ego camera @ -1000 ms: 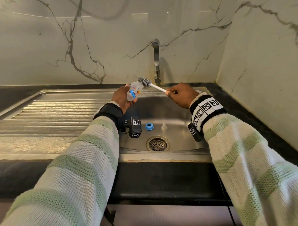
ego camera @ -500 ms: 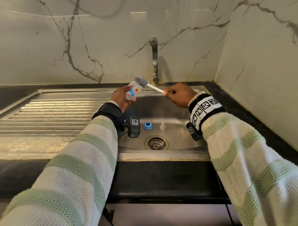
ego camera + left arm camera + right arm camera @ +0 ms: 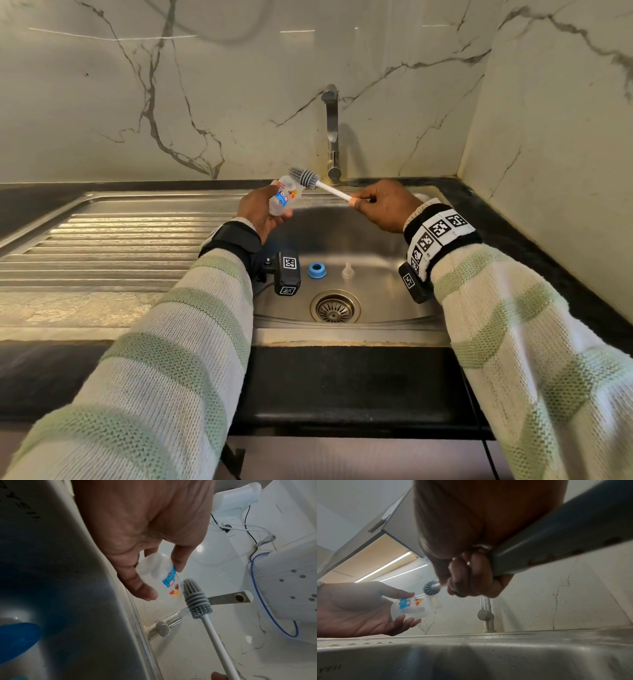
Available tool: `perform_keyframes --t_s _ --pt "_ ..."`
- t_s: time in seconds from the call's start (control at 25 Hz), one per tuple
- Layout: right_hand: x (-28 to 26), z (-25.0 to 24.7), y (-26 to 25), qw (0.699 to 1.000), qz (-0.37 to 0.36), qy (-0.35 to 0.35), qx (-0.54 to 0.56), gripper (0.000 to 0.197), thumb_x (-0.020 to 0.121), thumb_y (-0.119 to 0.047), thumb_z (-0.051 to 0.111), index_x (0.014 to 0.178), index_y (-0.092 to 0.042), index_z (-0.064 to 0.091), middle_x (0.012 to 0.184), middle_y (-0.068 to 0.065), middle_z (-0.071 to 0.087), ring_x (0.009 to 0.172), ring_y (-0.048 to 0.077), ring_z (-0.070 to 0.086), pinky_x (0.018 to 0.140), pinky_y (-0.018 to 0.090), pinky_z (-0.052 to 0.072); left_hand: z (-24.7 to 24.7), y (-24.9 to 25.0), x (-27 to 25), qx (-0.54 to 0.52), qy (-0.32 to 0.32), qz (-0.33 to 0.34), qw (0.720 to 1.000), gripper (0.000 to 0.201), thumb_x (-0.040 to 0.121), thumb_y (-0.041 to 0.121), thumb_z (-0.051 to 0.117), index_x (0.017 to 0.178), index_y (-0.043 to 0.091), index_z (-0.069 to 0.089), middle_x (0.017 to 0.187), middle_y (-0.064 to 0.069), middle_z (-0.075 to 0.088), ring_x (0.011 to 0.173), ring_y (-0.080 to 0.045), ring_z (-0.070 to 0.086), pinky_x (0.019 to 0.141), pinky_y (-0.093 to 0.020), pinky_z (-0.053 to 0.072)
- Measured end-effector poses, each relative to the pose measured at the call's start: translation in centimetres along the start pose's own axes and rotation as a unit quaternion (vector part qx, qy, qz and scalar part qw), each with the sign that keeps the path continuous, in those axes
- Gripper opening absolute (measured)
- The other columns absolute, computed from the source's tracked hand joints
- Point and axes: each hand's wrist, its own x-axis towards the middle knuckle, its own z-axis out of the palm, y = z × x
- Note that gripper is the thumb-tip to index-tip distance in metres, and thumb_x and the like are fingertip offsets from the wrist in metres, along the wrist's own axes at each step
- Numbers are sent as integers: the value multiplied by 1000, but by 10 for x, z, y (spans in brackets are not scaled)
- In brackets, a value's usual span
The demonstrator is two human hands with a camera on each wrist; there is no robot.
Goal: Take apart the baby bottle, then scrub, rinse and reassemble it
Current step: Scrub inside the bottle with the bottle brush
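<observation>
Left hand (image 3: 261, 213) holds clear cartoon-printed bottle (image 3: 285, 198); right hand (image 3: 383, 204) grips grey brush (image 3: 306, 177).

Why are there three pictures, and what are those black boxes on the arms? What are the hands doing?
No machine here, just a person at a steel sink. Those black boxes are small cameras strapped to each wrist; a third camera sits on the head. So the big picture looks down from the head, and the two close pictures look along each hand.

The left hand holds a small clear baby bottle with cartoon pictures. The right hand grips a white-handled brush with a grey rubber head, beside the bottle's open mouth.

In the sink lie a blue screw ring and a clear teat, near the round drain.
</observation>
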Motion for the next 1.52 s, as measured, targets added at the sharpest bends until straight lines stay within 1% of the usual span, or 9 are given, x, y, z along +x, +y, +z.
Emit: perform_keyframes --t_s 0.2,0.4,0.72,0.84,0.92,1.04,1.24,1.4,1.52 --pt "0 2 0 1000 -5 10 -16 34 97 -35 56 123 -16 68 86 -4 62 64 8 53 61 22 40 2 0 -2 0 -14 -12 1000 19 101 22 51 111 8 60 104 -16 64 75 -24 58 56 -29 50" --pt "0 0 0 1000 -3 1 -15 33 97 -35 56 120 -14 70 83 1 65 63 10 53 60 24 41 1 1 -3 19 -17 -21 999 40 96 16 54 131 -2 53 102 -17 62 70 -24 56 52 -28 50" --pt "0 1 -1 1000 9 -16 13 32 97 -34 56 119 -15 70 71 -4 58 57 12 51 55 24 41 1 2 -4 25 -10 -24 999 24 96 18 53 116 9 62 100 -15 62 65 -22 52 52 -28 46" --pt "1 1 0 1000 2 5 -6 33 97 -34 56 119 -14 70 77 -2 61 60 10 51 59 25 41 2 3 -3 10 -15 -22 1000 26 98 18 52 121 9 60 104 -15 62 70 -25 55 50 -28 50" --pt "0 1 -2 1000 6 -7 11 32 97 -35 56 118 -15 70 74 -2 61 59 13 52 56 24 42 3 2 -2 14 -6 -23 1000 21 100 19 48 115 11 59 103 -14 61 70 -26 55 49 -27 51" --pt "1 1 -1 1000 -5 14 -17 33 98 -34 55 118 -13 71 78 -1 63 64 14 54 61 24 41 3 2 -1 17 -10 -23 1000 21 102 24 45 113 11 59 104 -13 60 69 -23 54 48 -26 49" --pt "1 1 -1 1000 0 3 -14 32 98 -35 56 116 -14 71 72 -3 60 61 13 53 60 24 43 3 0 -1 47 -24 -15 999 38 96 18 53 131 4 53 109 -16 55 71 -22 51 49 -25 48" --pt "0 0 -2 1000 13 -14 11 32 97 -36 56 118 -16 71 71 -2 60 57 14 52 54 23 43 1 -1 0 46 -23 -3 999 33 94 18 59 125 5 58 108 -16 59 71 -23 54 52 -26 51" --pt "0 0 -3 1000 -5 17 -19 34 97 -35 56 121 -14 69 85 0 65 67 15 55 65 25 43 -2 -1 2 48 -14 1 999 31 93 24 64 116 4 62 96 -14 59 67 -21 55 53 -27 52"
